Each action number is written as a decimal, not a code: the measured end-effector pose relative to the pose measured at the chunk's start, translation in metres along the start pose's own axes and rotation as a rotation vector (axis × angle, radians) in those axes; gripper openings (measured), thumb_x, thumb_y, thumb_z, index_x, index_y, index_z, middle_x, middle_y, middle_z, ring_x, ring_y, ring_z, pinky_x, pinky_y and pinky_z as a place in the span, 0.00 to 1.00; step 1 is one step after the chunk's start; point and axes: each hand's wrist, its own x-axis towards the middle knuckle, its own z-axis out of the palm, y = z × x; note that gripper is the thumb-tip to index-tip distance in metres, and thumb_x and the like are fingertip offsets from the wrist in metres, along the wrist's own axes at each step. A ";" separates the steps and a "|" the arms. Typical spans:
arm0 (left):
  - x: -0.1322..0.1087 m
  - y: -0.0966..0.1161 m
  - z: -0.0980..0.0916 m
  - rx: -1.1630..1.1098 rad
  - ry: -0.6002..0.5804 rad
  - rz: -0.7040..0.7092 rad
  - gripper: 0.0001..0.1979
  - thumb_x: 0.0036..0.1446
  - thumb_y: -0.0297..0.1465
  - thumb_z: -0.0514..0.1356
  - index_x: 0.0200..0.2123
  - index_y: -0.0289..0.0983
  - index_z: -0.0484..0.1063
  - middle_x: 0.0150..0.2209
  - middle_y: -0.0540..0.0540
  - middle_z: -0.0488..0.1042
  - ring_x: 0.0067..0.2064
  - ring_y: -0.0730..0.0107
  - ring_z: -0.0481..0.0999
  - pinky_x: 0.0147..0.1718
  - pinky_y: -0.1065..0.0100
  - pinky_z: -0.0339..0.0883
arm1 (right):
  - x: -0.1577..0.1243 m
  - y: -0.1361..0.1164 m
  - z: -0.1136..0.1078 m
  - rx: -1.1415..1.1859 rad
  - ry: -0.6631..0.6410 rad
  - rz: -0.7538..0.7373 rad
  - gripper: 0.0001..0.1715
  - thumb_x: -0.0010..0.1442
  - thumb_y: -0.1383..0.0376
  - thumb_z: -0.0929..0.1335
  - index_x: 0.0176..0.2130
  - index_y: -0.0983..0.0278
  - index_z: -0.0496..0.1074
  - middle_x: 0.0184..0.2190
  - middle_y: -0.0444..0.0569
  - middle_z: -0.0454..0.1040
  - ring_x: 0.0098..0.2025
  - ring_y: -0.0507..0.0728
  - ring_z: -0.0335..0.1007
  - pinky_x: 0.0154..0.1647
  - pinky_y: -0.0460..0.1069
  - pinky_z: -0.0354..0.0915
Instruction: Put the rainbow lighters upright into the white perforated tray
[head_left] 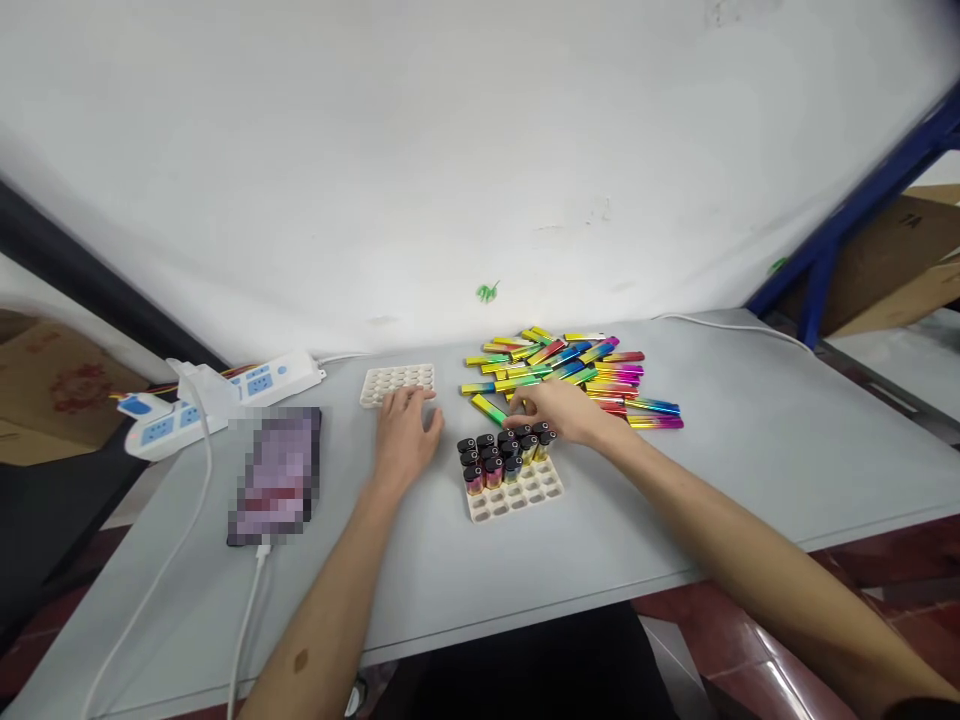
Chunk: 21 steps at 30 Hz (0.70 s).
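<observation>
My left hand (406, 432) rests palm down, fingers stretched, with its fingertips at the front edge of a white tray (367, 392) of oval holes. My right hand (556, 408) is bent with curled fingers over the front of a pile of shiny rainbow-coloured sticks (551, 368). Its fingertips are by the end of a yellow-green stick (487, 408); whether they grip anything is hidden. Just in front of it is a second white tray (517, 506). Black-topped pieces with metallic coloured bodies, which look like lighters (493, 470), stand upright in its back and left holes.
On the left lie a white power strip (259, 388) and a blurred phone-like device (276, 480) with a white cable (251, 610). Another cable (735, 325) crosses the back right of the grey table (750, 430). A white wall rises behind. Cardboard boxes (67, 390) stand beyond.
</observation>
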 end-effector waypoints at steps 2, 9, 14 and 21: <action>0.000 0.000 0.000 0.001 0.000 -0.004 0.15 0.61 0.33 0.55 0.49 0.37 0.74 0.52 0.39 0.73 0.56 0.49 0.67 0.58 0.51 0.60 | 0.000 0.002 0.002 -0.054 0.000 0.008 0.11 0.51 0.57 0.77 0.27 0.58 0.75 0.18 0.44 0.69 0.21 0.53 0.59 0.25 0.47 0.45; 0.000 -0.001 0.001 0.000 0.003 -0.007 0.15 0.61 0.33 0.55 0.49 0.37 0.74 0.52 0.39 0.73 0.56 0.49 0.67 0.58 0.51 0.60 | -0.013 0.003 -0.011 -0.173 -0.100 0.020 0.13 0.46 0.76 0.72 0.31 0.59 0.76 0.23 0.46 0.73 0.27 0.57 0.66 0.28 0.48 0.48; 0.001 -0.003 0.002 -0.004 0.007 -0.002 0.15 0.61 0.33 0.55 0.49 0.37 0.73 0.52 0.39 0.73 0.57 0.49 0.67 0.59 0.51 0.60 | -0.032 0.018 -0.018 -0.026 0.083 -0.003 0.08 0.50 0.67 0.72 0.34 0.61 0.73 0.32 0.47 0.73 0.33 0.56 0.68 0.32 0.48 0.58; 0.001 -0.007 0.004 -0.009 0.012 0.006 0.15 0.61 0.34 0.55 0.49 0.37 0.73 0.52 0.39 0.73 0.56 0.50 0.67 0.59 0.50 0.61 | -0.042 0.040 -0.016 0.893 0.472 0.119 0.16 0.61 0.52 0.69 0.40 0.59 0.64 0.34 0.46 0.76 0.36 0.56 0.74 0.40 0.52 0.69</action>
